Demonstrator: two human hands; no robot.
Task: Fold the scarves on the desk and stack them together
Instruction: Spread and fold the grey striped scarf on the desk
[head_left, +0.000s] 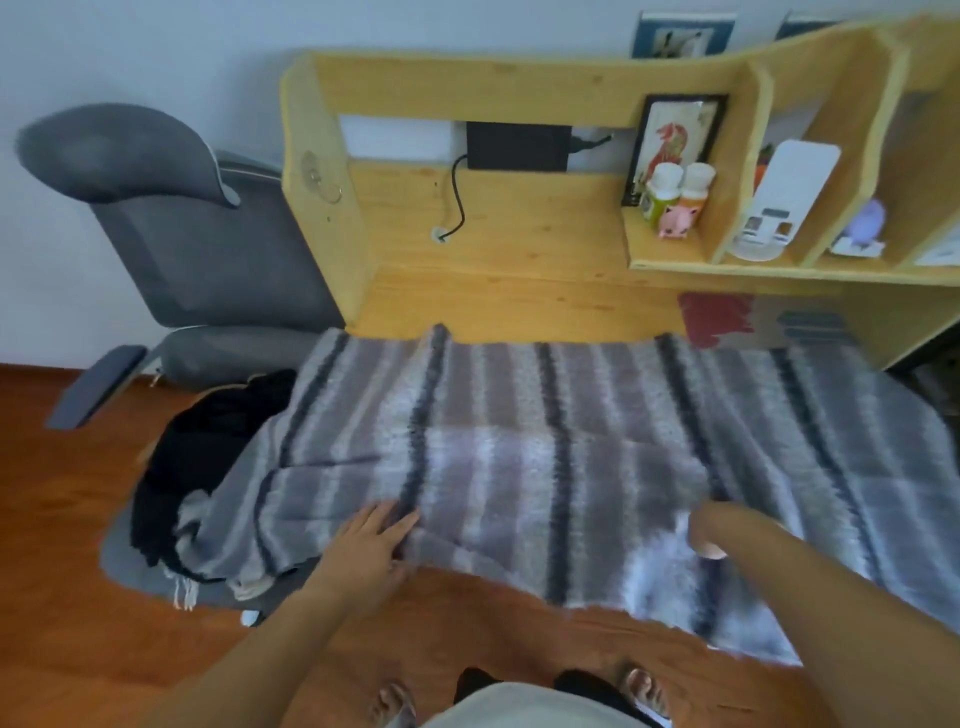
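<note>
A wide grey striped scarf (545, 457) lies spread over the wooden desk (498, 301), and its front hem hangs past the desk's edge. My left hand (374, 540) holds the hem at the left, fingers on top and thumb along the edge. My right hand (706, 540) grips the fabric farther right, with its fingers hidden in the fold. A black scarf (208, 441) lies bunched on the chair seat to the left. A pale fringed scarf (197, 577) peeks out beneath it.
A grey office chair (197, 234) stands left of the desk. The desk's shelf unit holds a framed picture (675, 140), two bottles (675, 192), a pink pig figure (675, 221) and a white device (779, 197). A black cable (457, 202) hangs at the back. My feet stand on the wooden floor (78, 545).
</note>
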